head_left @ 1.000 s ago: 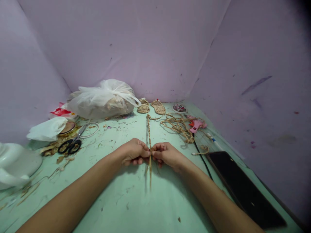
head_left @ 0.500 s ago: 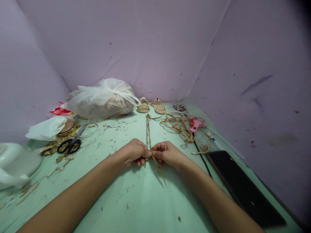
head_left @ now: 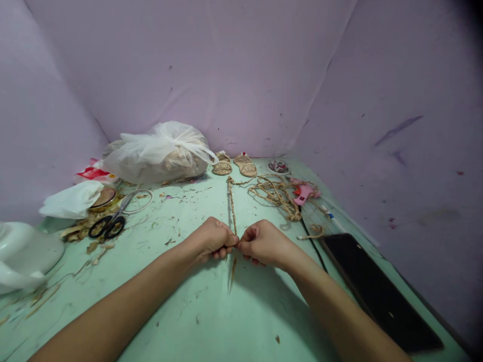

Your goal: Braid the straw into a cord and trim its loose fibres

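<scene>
A thin braided cord of dry tan fibre [head_left: 232, 206] runs toward me over the green tabletop. My left hand [head_left: 214, 238] is closed, pinching the cord's near end between thumb and forefinger. Right against it, my right hand [head_left: 260, 244] pinches the fibre at the same spot, fingertips touching the left ones. Loose strand ends [head_left: 233, 275] hang below the fingers. Beyond the hands the cord bends right and joins a tangled pile of braided cord [head_left: 277, 195]. Two small woven sandals [head_left: 246, 166] stand at the back; the strands inside the fingers are hidden.
At left lie black-handled scissors [head_left: 109, 223], a white ring [head_left: 138, 202], dry fibre scraps and a white plastic piece [head_left: 26, 256]. A stuffed plastic bag [head_left: 162, 156] sits behind. On the right are a pink glue gun [head_left: 305, 193], its cable, a dish [head_left: 278, 167] and a black phone-like slab [head_left: 381, 291].
Both hands have shifted slightly, and my right hand has turned a little at the pinch. The loose strand ends have swung from lower right to nearly straight down.
</scene>
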`<state>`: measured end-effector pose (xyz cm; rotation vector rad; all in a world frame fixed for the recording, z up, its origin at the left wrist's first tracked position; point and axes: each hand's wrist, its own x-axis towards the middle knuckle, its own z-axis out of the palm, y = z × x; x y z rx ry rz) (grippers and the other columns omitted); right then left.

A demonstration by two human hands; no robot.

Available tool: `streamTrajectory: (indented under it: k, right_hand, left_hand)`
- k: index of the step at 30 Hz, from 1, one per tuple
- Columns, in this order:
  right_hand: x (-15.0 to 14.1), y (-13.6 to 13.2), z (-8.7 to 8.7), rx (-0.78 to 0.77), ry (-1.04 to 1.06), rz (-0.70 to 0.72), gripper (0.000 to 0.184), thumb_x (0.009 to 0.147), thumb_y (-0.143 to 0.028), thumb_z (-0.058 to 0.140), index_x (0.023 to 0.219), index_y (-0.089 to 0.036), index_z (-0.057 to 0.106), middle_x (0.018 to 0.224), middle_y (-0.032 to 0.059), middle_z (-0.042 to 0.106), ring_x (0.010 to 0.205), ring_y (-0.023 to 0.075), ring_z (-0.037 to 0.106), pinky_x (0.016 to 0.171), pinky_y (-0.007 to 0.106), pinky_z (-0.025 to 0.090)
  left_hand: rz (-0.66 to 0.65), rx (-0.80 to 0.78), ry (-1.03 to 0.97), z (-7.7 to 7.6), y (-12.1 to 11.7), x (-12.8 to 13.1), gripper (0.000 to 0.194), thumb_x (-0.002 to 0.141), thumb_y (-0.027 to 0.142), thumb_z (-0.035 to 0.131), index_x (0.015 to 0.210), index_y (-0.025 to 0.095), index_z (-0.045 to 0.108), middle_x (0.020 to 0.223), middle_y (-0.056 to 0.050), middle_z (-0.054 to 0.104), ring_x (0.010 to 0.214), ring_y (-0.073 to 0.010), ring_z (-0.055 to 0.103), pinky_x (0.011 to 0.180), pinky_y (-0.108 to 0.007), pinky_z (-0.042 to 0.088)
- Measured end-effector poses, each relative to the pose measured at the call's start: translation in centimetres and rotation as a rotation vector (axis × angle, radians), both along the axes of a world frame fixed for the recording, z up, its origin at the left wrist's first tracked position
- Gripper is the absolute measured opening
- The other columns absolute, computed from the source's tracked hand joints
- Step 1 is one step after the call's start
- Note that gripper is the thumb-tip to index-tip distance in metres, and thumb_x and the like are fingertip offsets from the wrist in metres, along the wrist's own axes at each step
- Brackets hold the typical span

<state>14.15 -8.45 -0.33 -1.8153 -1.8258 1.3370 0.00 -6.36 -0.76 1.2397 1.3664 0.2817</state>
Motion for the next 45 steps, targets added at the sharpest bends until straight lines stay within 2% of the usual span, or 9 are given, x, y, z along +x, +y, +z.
streamTrajectory:
  k: [6, 12, 17, 19, 23, 28, 33, 40, 45]
  right_hand:
    - [-0.5, -0.3, -0.3, 0.020, 0.006, -0.002, 0.011, 0.057, -0.018, 0.051, 0.048, -0.015, 0.056, 0.045, 0.0019, 0.055, 0.037, 0.0094, 0.047, 0.035, 0.018, 0.031]
    - [1.0, -0.1, 0.9, -0.172, 0.179, 0.237, 0.009, 0.059, -0.017, 0.057, 0.050, -0.014, 0.060, 0.048, -0.0003, 0.056, 0.041, 0.0071, 0.047, 0.042, 0.017, 0.037]
    - [1.8, 0.9, 1.0, -0.040, 0.207, -0.157, 0.005, 0.065, -0.015, 0.056, 0.066, -0.012, 0.061, 0.058, 0.0023, 0.062, 0.036, 0.0058, 0.045, 0.034, 0.017, 0.032]
    - [1.2, 0.9, 1.1, -0.101, 0.336, -0.254, 0.012, 0.066, -0.012, 0.054, 0.077, -0.012, 0.059, 0.059, 0.0019, 0.062, 0.034, 0.0061, 0.045, 0.033, 0.018, 0.034]
    - [-0.6, 0.1, 1.3, -0.314, 0.509, -0.174, 0.011, 0.069, -0.006, 0.048, 0.073, -0.010, 0.058, 0.050, 0.0012, 0.057, 0.040, 0.0090, 0.052, 0.042, 0.021, 0.045]
    - [-1.0, 0.2, 0.3, -0.299, 0.527, -0.175, 0.016, 0.071, -0.006, 0.045, 0.060, -0.011, 0.055, 0.049, 0.0000, 0.055, 0.040, 0.0078, 0.051, 0.046, 0.022, 0.048]
    - [-0.9, 0.6, -0.6, -0.207, 0.442, -0.198, 0.016, 0.068, -0.007, 0.049, 0.054, -0.015, 0.050, 0.040, -0.0044, 0.050, 0.035, 0.0068, 0.047, 0.041, 0.019, 0.045]
    - [-1.2, 0.6, -0.9, -0.216, 0.459, -0.209, 0.012, 0.063, -0.008, 0.049, 0.054, -0.015, 0.050, 0.039, -0.0048, 0.049, 0.035, 0.0069, 0.044, 0.039, 0.019, 0.042]
    - [-1.3, 0.4, -0.9, -0.170, 0.491, -0.249, 0.012, 0.059, -0.007, 0.049, 0.050, -0.015, 0.048, 0.037, -0.0050, 0.047, 0.034, 0.0051, 0.041, 0.033, 0.016, 0.027]
  left_hand:
    - [0.025, -0.018, -0.060, 0.5, -0.1, 0.1, 0.014, 0.058, 0.016, 0.052, 0.045, 0.013, 0.049, 0.031, 0.004, 0.040, 0.028, -0.0046, 0.032, 0.031, -0.018, 0.022]
    - [0.035, -0.029, -0.070, 0.8, 0.2, -0.1, 0.010, 0.053, 0.013, 0.053, 0.044, 0.013, 0.050, 0.030, 0.004, 0.040, 0.027, -0.0049, 0.032, 0.029, -0.018, 0.020]
    - [0.001, -0.059, -0.081, 0.5, 0.4, -0.5, 0.007, 0.052, 0.014, 0.054, 0.047, 0.013, 0.051, 0.032, 0.004, 0.041, 0.029, -0.0050, 0.033, 0.030, -0.017, 0.021]
    - [-0.010, -0.048, -0.078, 0.5, 0.4, -0.5, 0.007, 0.052, 0.014, 0.053, 0.046, 0.013, 0.050, 0.032, 0.004, 0.041, 0.029, -0.0050, 0.033, 0.031, -0.018, 0.021]
    - [-0.045, -0.023, -0.063, 0.4, 0.4, -0.5, 0.008, 0.052, 0.012, 0.049, 0.044, 0.014, 0.048, 0.032, 0.004, 0.039, 0.029, -0.0048, 0.032, 0.031, -0.018, 0.020]
    - [-0.095, -0.003, -0.037, 0.6, 0.7, -0.8, 0.006, 0.051, 0.013, 0.049, 0.047, 0.013, 0.052, 0.034, 0.004, 0.041, 0.030, -0.0056, 0.032, 0.032, -0.019, 0.020]
    - [-0.177, 0.104, 0.047, 1.1, 0.5, -0.8, 0.008, 0.051, 0.010, 0.046, 0.047, 0.013, 0.053, 0.031, 0.004, 0.039, 0.031, -0.0064, 0.032, 0.035, -0.019, 0.021]
    - [-0.208, 0.417, 0.431, 1.5, -0.6, -0.5, 0.007, 0.054, 0.016, 0.052, 0.050, 0.015, 0.057, 0.044, 0.000, 0.050, 0.045, -0.0103, 0.042, 0.045, -0.021, 0.029]
    - [-0.244, 0.602, 0.660, 2.3, -2.9, 0.7, 0.014, 0.063, 0.023, 0.051, 0.059, 0.016, 0.063, 0.058, -0.008, 0.058, 0.061, -0.0183, 0.054, 0.055, -0.025, 0.034]
